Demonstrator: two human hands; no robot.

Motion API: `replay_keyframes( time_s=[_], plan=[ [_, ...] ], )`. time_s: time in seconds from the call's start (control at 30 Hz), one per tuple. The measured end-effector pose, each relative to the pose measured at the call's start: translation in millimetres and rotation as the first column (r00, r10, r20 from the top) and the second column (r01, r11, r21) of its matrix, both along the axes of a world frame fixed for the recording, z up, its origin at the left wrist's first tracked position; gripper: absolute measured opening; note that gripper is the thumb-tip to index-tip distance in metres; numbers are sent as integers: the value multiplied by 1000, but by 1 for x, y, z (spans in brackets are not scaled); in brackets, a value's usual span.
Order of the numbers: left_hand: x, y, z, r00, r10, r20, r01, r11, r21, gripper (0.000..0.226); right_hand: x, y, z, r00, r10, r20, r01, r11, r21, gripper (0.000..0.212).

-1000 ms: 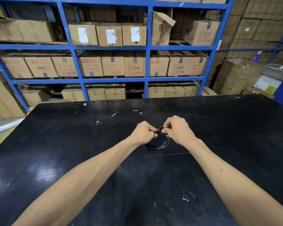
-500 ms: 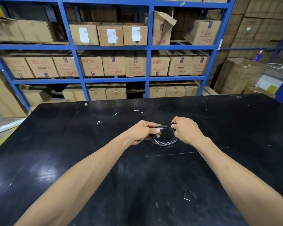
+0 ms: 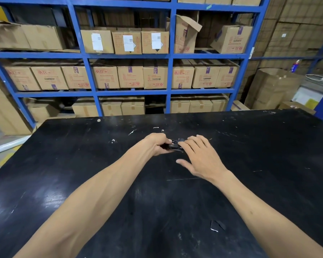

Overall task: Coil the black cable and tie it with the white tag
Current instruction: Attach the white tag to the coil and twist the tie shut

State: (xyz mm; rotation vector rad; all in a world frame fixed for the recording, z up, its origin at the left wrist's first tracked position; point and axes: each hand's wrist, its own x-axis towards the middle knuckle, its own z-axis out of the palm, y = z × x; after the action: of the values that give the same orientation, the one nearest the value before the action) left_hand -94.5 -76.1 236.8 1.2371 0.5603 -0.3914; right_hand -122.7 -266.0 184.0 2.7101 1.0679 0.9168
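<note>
The coiled black cable (image 3: 172,146) is squeezed into a flat bundle just above the black table (image 3: 268,155). My left hand (image 3: 156,144) is closed around its left end. My right hand (image 3: 199,155) lies over the bundle's right end with fingers spread and the thumb pointing left; its fingertips touch the cable without gripping it. A small pale bit (image 3: 181,139) shows at the top of the bundle between my hands; I cannot tell whether it is the white tag.
A small dark scrap with a white edge (image 3: 215,225) lies on the table near me. White specks (image 3: 131,132) dot the far part. Behind the table stands a blue rack (image 3: 171,56) full of cardboard boxes. More boxes (image 3: 270,88) are stacked at the right.
The round coil has been flattened into a bundle and moved farther away. My right hand let go of the cable and spread its fingers. My left hand keeps its hold.
</note>
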Motion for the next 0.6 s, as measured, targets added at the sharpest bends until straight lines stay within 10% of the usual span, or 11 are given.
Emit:
replay_keyframes(
  time_s=[0.27,0.43,0.6],
  plan=[
    [-7,0,3,995,-76,-63,72,995,-62,20,7,-2,4,989,118,89,-136,961,241,26],
    [-17,6,0,815,-451,363,106,732,673,32,4,5,20,941,-21,-338,195,850,489,15],
    [-17,13,-12,544,-712,444,-21,518,855,48,4,-2,39,786,131,-604,347,715,607,24]
  ],
)
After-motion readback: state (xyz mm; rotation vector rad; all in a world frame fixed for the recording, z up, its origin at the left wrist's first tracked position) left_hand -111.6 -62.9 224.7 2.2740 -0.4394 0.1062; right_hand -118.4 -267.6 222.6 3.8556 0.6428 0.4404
